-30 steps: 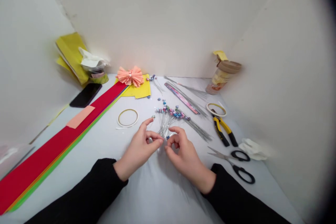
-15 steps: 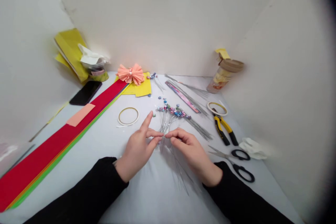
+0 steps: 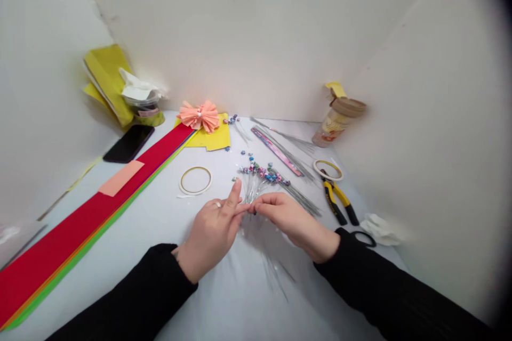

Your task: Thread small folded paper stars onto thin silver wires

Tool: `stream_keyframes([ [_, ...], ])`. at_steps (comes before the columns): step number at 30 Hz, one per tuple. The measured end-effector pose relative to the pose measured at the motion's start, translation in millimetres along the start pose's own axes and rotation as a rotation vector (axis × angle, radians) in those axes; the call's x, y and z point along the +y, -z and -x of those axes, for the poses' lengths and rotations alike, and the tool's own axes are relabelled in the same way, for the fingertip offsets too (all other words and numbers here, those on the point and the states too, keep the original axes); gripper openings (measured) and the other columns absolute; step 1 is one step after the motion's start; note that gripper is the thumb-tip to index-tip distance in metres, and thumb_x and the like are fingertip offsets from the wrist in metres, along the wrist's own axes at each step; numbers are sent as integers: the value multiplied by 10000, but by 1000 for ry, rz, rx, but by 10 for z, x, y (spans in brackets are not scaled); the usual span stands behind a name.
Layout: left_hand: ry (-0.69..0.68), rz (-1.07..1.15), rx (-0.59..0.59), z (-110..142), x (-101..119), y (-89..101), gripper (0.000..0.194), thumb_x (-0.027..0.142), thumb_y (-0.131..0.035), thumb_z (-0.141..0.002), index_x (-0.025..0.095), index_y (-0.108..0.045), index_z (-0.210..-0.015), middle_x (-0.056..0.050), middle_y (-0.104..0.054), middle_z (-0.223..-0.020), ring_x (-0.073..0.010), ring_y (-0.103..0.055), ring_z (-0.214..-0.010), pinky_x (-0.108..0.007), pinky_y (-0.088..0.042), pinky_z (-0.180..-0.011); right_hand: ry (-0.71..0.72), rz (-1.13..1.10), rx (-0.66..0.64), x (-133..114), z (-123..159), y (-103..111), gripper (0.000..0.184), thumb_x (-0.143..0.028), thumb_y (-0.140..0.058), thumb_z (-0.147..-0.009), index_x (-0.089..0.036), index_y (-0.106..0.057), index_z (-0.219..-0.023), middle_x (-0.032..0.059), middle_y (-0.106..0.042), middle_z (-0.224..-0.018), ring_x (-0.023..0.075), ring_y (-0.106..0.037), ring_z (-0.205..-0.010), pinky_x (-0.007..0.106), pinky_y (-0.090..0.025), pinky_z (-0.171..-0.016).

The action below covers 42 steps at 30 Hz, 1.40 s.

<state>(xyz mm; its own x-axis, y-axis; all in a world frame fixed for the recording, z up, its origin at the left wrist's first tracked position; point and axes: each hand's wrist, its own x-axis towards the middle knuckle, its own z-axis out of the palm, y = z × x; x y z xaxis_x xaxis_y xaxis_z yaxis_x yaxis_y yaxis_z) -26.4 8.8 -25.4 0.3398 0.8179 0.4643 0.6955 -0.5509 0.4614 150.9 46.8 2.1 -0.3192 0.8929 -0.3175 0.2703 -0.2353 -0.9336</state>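
Note:
My left hand (image 3: 214, 229) has its index finger raised and another finger stretched toward my right fingertips; its thumb is mostly hidden. My right hand (image 3: 288, 218) is closed in a pinch against that finger. A tiny dark bit shows under the right fingertips, too small to name. Just beyond both hands lie thin silvery wires (image 3: 252, 187) topped with small folded-paper stars (image 3: 262, 172) in blue, pink and purple. More loose wires (image 3: 272, 274) lie on the white table below my hands.
On the left are a tape roll (image 3: 196, 180), long coloured paper strips (image 3: 100, 213), a pink paper bow (image 3: 199, 116) and a phone (image 3: 128, 143). Patterned strips (image 3: 277, 151), another tape roll (image 3: 328, 170), pliers (image 3: 340, 200), partly covered scissors (image 3: 366, 238) and a cup (image 3: 338, 121) are on the right.
My right hand has moved slightly left and its fingertips have closed onto the left finger. The left hand has turned, hiding its thumb. My right sleeve now covers most of the scissors.

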Motion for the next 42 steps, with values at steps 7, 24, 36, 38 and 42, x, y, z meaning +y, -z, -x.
stream_keyframes([
  [7,45,-21,-18,-19,-29,39,678,195,-469,-938,228,-91,-1501,-55,-742,-1056,-226,-679,-931,-362,-483,-826,11,125,-16,-18,-26,7,180,-224,-551,-768,-153,-686,-673,9,-649,-607,126,-537,-552,260,-419,-577],
  [24,443,290,-91,-100,-35,120,594,202,-430,-891,136,-252,-1454,-22,-689,-844,-190,-642,-813,-315,-459,-788,177,803,101,119,-53,-338,370,-74,-504,-761,-158,-518,-1121,89,-647,-791,242,-598,-758,292,-329,-607],
  [36,631,861,-5,-180,78,143,618,311,-580,-802,117,-343,-1339,-108,-624,-1028,-213,-598,-972,-361,-453,-843,147,-33,234,-51,-7,-127,358,-200,-619,-678,-217,-408,-966,-81,-565,-604,109,-502,-505,228,-381,-535],
  [38,603,827,-26,-158,118,142,662,294,-622,-762,142,-338,-1340,-108,-596,-1075,-228,-565,-1050,-395,-412,-915,138,-285,268,-27,36,-183,403,-201,-684,-619,-214,-440,-939,-84,-581,-576,105,-497,-506,231,-376,-549],
  [42,588,707,23,-126,163,128,868,216,-662,-682,185,-217,-1427,-127,-478,-1241,-242,-473,-1168,-427,-343,-996,152,-428,333,71,101,-321,408,-184,-724,-617,-217,-479,-941,-85,-613,-581,101,-516,-536,235,-385,-587],
])
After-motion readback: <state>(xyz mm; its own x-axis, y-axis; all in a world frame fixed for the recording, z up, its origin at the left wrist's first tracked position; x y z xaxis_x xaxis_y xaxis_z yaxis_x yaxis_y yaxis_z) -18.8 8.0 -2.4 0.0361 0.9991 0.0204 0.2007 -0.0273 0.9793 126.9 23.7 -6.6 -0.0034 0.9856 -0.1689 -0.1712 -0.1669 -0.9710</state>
